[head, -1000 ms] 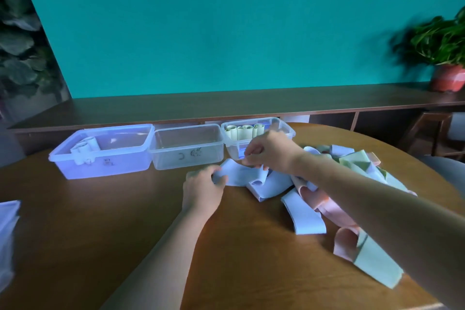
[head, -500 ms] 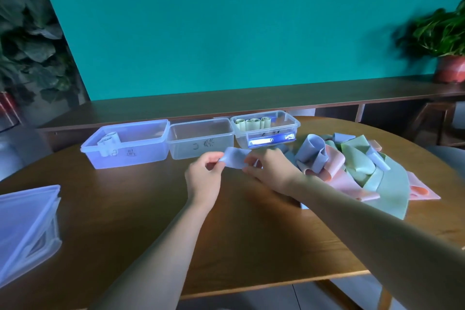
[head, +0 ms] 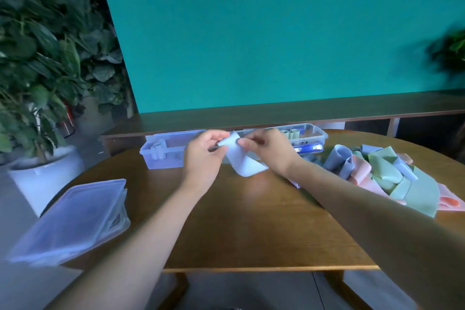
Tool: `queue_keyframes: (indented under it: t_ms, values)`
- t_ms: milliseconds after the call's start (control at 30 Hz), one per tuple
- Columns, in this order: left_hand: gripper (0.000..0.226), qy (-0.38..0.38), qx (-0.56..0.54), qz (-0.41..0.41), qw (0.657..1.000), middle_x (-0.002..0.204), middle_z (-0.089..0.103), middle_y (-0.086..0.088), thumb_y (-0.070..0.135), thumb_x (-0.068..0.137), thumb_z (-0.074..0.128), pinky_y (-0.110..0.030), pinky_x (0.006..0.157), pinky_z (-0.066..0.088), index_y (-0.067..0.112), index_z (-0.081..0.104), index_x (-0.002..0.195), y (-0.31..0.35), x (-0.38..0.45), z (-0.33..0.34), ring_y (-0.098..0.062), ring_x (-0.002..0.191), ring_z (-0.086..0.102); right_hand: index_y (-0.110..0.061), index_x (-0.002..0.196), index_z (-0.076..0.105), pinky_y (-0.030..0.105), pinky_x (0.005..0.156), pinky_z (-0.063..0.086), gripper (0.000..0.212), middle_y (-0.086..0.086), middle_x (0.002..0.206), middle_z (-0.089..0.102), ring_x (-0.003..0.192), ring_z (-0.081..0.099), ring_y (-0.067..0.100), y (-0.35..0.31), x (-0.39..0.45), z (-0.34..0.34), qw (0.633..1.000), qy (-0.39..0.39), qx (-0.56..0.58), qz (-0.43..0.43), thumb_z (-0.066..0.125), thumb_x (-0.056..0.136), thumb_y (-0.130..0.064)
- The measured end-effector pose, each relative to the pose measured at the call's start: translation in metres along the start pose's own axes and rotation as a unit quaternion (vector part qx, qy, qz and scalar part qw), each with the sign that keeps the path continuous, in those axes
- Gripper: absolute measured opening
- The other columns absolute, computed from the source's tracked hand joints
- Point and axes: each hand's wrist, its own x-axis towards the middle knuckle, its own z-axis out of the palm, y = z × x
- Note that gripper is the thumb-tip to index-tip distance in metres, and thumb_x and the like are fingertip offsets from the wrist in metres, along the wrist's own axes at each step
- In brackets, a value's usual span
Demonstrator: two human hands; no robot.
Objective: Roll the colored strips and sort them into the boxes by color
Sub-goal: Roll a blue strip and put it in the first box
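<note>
A pale blue strip (head: 240,160) hangs between my hands above the table, its lower end touching the wood. My left hand (head: 205,156) pinches its top left corner and my right hand (head: 268,150) pinches the top right. Behind my hands stand three clear boxes in a row: the left box (head: 161,156) holds blue rolls, the middle one is hidden by my hands, the right box (head: 312,137) holds green rolls. A heap of blue, green and pink strips (head: 382,173) lies at the right.
The round wooden table (head: 246,229) has its near edge at the bottom of the view. A stack of clear lids (head: 73,219) overhangs the left edge. A potted plant in a white pot (head: 37,176) stands left of the table, and a low shelf (head: 302,108) runs behind it.
Both hands have lifted the blue strip off the table and away from the heap, holding it up by its top end. The view has swung left and down.
</note>
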Motion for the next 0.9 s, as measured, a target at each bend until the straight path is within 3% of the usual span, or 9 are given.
queue_keyframes:
  t_ms: [100, 267, 367, 400, 500, 567, 700, 800, 900]
  values:
    - [0.039, -0.002, 0.004, 0.012, 1.0, 0.094, 0.074, 0.011, -0.007, 0.085, 0.065, -0.017, 0.072, 0.052, 0.031, 0.069, 0.092, 0.021, 0.005, -0.023, -0.008, 0.088, 0.069, -0.015, 0.089, 0.077, 0.022, 0.075, 0.049, 0.018, -0.002, 0.086, 0.077, 0.085, 0.069, 0.017, -0.025, 0.001, 0.002, 0.998, 0.011, 0.064, -0.009, 0.072, 0.095, -0.032]
    - [0.032, -0.006, 0.001, 0.015, 1.0, 0.099, 0.074, 0.006, -0.008, 0.086, 0.067, -0.012, 0.07, 0.052, 0.017, 0.07, 0.107, 0.055, 0.009, -0.055, -0.007, 0.088, 0.071, -0.017, 0.086, 0.077, 0.015, 0.072, 0.047, 0.016, -0.006, 0.083, 0.075, 0.075, 0.063, 0.004, -0.064, -0.001, 0.001, 0.993, 0.026, 0.116, -0.026, 0.075, 0.092, -0.031]
    - [0.032, -0.002, 0.016, 0.019, 1.0, 0.108, 0.072, 0.007, -0.002, 0.086, 0.071, -0.016, 0.075, 0.055, 0.019, 0.07, 0.11, 0.074, 0.01, -0.071, -0.009, 0.093, 0.07, -0.019, 0.083, 0.076, 0.028, 0.083, 0.055, 0.014, -0.004, 0.085, 0.077, 0.084, 0.071, 0.016, -0.084, 0.0, -0.001, 0.986, 0.028, 0.162, -0.037, 0.076, 0.092, -0.03]
    - [0.032, 0.0, 0.016, 0.022, 1.0, 0.111, 0.071, 0.008, -0.001, 0.086, 0.072, -0.017, 0.077, 0.056, 0.02, 0.07, 0.11, 0.081, 0.01, -0.076, -0.01, 0.095, 0.07, -0.018, 0.083, 0.076, 0.029, 0.082, 0.055, 0.014, -0.004, 0.084, 0.076, 0.081, 0.07, 0.016, -0.092, -0.001, -0.002, 0.982, 0.028, 0.182, -0.042, 0.076, 0.092, -0.029]
    - [0.035, -0.005, 0.026, 0.029, 0.999, 0.113, 0.071, 0.007, -0.001, 0.083, 0.075, -0.02, 0.078, 0.056, 0.021, 0.07, 0.11, 0.1, 0.009, -0.089, -0.01, 0.093, 0.07, -0.014, 0.086, 0.072, 0.013, 0.064, 0.048, 0.012, -0.007, 0.075, 0.069, 0.064, 0.06, 0.001, -0.116, -0.007, -0.007, 0.971, 0.03, 0.234, -0.049, 0.073, 0.094, -0.023]
    - [0.038, -0.007, 0.03, 0.034, 0.999, 0.112, 0.071, 0.007, -0.002, 0.081, 0.076, -0.021, 0.079, 0.056, 0.023, 0.069, 0.109, 0.111, 0.007, -0.098, -0.009, 0.091, 0.071, -0.008, 0.09, 0.071, 0.01, 0.056, 0.044, 0.011, -0.003, 0.072, 0.066, 0.058, 0.057, 0.0, -0.131, -0.01, -0.012, 0.964, 0.031, 0.259, -0.052, 0.072, 0.095, -0.018]
    - [0.041, -0.015, 0.043, 0.041, 0.998, 0.113, 0.071, 0.004, -0.003, 0.08, 0.077, -0.021, 0.082, 0.055, 0.022, 0.069, 0.112, 0.135, 0.001, -0.115, -0.008, 0.091, 0.071, -0.001, 0.095, 0.073, 0.019, 0.05, 0.04, 0.02, 0.004, 0.074, 0.067, 0.059, 0.056, 0.01, -0.154, -0.016, -0.018, 0.961, 0.023, 0.27, -0.057, 0.076, 0.091, -0.02]
    - [0.041, -0.027, 0.031, 0.036, 0.999, 0.109, 0.071, 0.001, 0.0, 0.08, 0.078, -0.022, 0.082, 0.054, 0.02, 0.069, 0.114, 0.153, -0.003, -0.127, -0.007, 0.088, 0.07, -0.003, 0.094, 0.073, 0.021, 0.05, 0.04, 0.019, -0.001, 0.071, 0.069, 0.059, 0.057, 0.009, -0.171, -0.02, -0.025, 0.961, 0.022, 0.267, -0.07, 0.077, 0.09, -0.021]
    - [0.031, 0.016, 0.062, 0.045, 0.997, 0.094, 0.073, 0.009, 0.018, 0.079, 0.083, -0.021, 0.082, 0.053, 0.031, 0.071, 0.104, 0.168, -0.004, -0.135, -0.005, 0.084, 0.069, -0.005, 0.092, 0.072, 0.021, 0.048, 0.042, 0.013, -0.003, 0.069, 0.068, 0.056, 0.058, 0.009, -0.187, -0.025, -0.032, 0.957, 0.04, 0.275, -0.079, 0.077, 0.09, -0.017]
